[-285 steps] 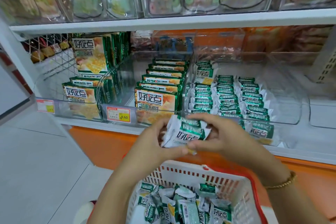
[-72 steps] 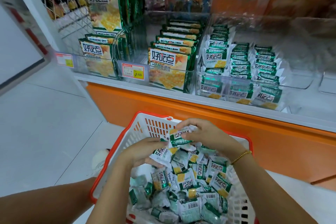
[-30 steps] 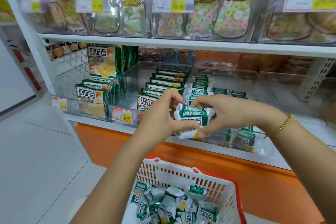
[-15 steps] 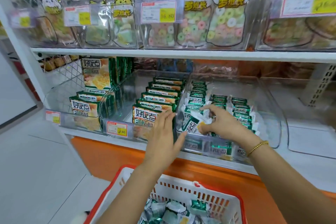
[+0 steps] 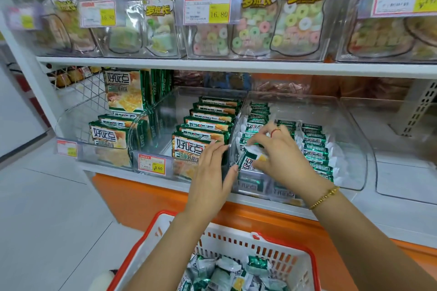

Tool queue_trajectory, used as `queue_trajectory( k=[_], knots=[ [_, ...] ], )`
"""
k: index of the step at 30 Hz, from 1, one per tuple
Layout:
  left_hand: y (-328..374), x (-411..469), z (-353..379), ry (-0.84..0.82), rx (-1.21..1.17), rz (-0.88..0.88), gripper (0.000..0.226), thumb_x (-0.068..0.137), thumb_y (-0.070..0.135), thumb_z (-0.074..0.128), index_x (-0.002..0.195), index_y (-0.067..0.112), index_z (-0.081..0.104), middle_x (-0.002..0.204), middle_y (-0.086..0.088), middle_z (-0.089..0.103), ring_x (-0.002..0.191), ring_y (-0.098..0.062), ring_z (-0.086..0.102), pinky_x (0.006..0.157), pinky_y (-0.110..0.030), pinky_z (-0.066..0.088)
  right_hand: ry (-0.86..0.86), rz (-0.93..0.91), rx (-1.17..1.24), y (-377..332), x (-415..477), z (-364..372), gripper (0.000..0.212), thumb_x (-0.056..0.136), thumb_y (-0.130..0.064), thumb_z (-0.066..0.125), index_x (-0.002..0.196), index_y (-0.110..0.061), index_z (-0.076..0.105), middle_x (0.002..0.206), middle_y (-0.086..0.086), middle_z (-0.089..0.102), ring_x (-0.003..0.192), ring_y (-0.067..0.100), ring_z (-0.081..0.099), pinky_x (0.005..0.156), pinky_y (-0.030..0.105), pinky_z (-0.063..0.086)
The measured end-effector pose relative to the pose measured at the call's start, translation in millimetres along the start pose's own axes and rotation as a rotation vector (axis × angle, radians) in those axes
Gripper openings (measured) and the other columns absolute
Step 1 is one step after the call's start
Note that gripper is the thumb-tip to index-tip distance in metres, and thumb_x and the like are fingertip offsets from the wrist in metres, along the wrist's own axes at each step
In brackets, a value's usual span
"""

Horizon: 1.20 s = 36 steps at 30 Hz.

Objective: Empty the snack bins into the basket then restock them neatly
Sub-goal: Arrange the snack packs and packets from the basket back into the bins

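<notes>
- Clear plastic, the far-left bin holds large cracker packs standing in order; nothing there looks in need of work
- Red-rimmed, the basket at the bottom of the view holds a loose heap of small packets; judged from that heap, the emptying is done and a good part of the restocking is left
- The middle bin carries a tidy file of cracker packs from front to back; it seems either finished or untouched
- The snack bin at the right is partly refilled; neat rows of green-and-white packets run front to back, with bare floor along its right side, so more should fit
- The left hand reaches over the basket to the shelf edge; its fingers lie straight and pressed together, tips at the wall between the middle bin and the snack bin, thumb apart at the snack bin's front corner; it holds nothing and seems to steady the bin
- The right hand is inside the snack bin, over the left-hand rows; thumb and fingers pinch one packet, tilted, at the bin's front left; it is probably about to go into a row; a bracelet sits on that wrist
</notes>
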<state>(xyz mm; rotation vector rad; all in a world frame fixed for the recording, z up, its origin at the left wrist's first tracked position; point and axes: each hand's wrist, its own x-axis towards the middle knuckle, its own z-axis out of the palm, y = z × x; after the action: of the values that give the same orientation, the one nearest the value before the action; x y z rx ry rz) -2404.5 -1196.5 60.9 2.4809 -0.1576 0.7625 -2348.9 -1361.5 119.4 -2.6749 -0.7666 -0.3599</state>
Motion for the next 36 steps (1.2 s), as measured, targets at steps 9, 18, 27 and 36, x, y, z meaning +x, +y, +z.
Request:
queue_trajectory(
  k=[9, 18, 27, 36],
  knots=[
    [-4.2, -7.5, -14.0, 0.045, -0.039, 0.046, 0.031, 0.093, 0.022, 0.057, 0.123, 0.014, 0.055, 0.120, 0.002, 0.054, 0.113, -0.002, 0.041, 0.095, -0.001, 0.019, -0.026, 0.413, 0.744, 21.3, -8.4, -7.7, 0.027, 0.078, -0.017, 0.076, 0.088, -0.010, 0.053, 0.098, 0.006, 0.059, 0.064, 0.022, 0.067, 0.064, 0.032, 0.057],
    [2.1, -28.0, -22.8, 0.011, -0.137, -0.019, 0.020, 0.094, 0.018, 0.055, 0.112, 0.014, 0.060, 0.110, 0.005, 0.057, 0.100, -0.002, 0.048, 0.082, -0.013, 0.035, 0.025, 0.390, 0.460, -0.8, -15.2, 7.1, 0.045, 0.080, -0.014, 0.074, 0.112, -0.018, 0.044, 0.113, 0.003, 0.042, 0.077, 0.018, 0.055, 0.064, 0.025, 0.042],
    [-55.5, -122.4, 13.9, -0.169, -0.247, -0.381, 0.040, 0.094, 0.020, 0.057, 0.058, 0.021, 0.041, 0.049, 0.008, 0.037, 0.046, -0.008, 0.038, 0.050, -0.019, 0.026, -0.140, 0.173, 0.357, -35.2, -83.7, 74.4, 0.025, 0.091, -0.034, 0.059, 0.076, -0.015, 0.058, 0.064, -0.003, 0.056, 0.060, 0.010, 0.051, 0.061, 0.028, 0.047],
    [-97.5, -235.4, 107.2, -0.862, -0.254, -0.763, 0.014, 0.086, 0.019, 0.064, 0.079, 0.014, 0.053, 0.078, -0.002, 0.055, 0.069, -0.013, 0.049, 0.065, -0.023, 0.043, -0.527, 0.387, -0.028, 14.5, -164.9, 214.4, 0.055, 0.094, -0.020, 0.048, 0.146, -0.018, 0.029, 0.145, 0.003, 0.040, 0.131, 0.020, 0.038, 0.111, 0.035, 0.030]
  ],
)
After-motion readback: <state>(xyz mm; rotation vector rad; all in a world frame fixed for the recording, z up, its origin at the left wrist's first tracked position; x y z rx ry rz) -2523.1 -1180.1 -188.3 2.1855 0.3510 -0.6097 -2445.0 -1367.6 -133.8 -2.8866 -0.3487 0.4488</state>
